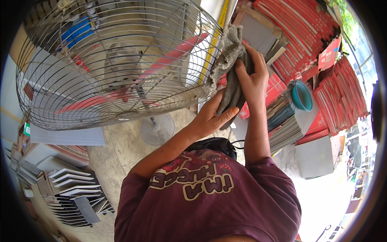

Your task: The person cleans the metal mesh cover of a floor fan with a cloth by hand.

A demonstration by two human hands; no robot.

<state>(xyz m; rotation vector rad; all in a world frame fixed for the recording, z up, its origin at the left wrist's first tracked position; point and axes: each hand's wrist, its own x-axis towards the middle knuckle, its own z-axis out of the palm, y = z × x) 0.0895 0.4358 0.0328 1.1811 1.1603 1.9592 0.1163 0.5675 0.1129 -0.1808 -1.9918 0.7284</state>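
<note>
A grey, frayed rag (231,86) is bunched up at the right rim of a large pedestal fan. My right hand (254,76) grips its upper right side, fingers curled over the cloth. Lower down, my left hand (210,117) clasps the same rag, with the thumb lying across its front. The rag touches or nearly touches the side of the round wire guard (177,86); the exact contact is hidden. Behind the wires, the red fan blades (169,56) appear still. Below the guard, the fan's round base (157,130) rests on the floor.
Stacks of flat red cartons (298,32) rise at the right, with a teal basin (302,96) among them. Lower right stands a grey box (316,157). At the lower left is a rack of flat panels (76,183). A yellow-marked strip (209,52) stands behind the rag.
</note>
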